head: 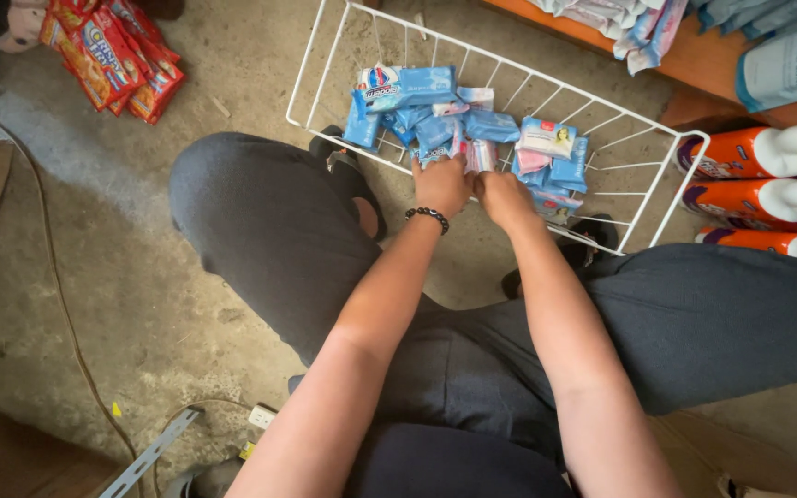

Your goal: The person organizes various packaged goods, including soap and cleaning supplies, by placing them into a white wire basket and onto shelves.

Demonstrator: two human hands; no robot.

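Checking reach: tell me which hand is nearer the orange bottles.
Right. The right hand lies in the wire basket, on the side toward the orange bottles; the left hand sits beside it, farther away.

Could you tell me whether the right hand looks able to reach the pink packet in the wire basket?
Probably yes: the right hand is already inside the basket, beside the pink packet, nothing between.

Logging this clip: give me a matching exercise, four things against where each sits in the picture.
Things:
1. white wire basket
2. orange bottles
3. red snack packs
4. beaded bracelet

Places:
A. top left on the floor
B. on the left wrist
C. right edge, lying on their sides
D. on the floor in front of the knees, holding blue packets

Pairs: 1-D, 2-C, 3-A, 4-B
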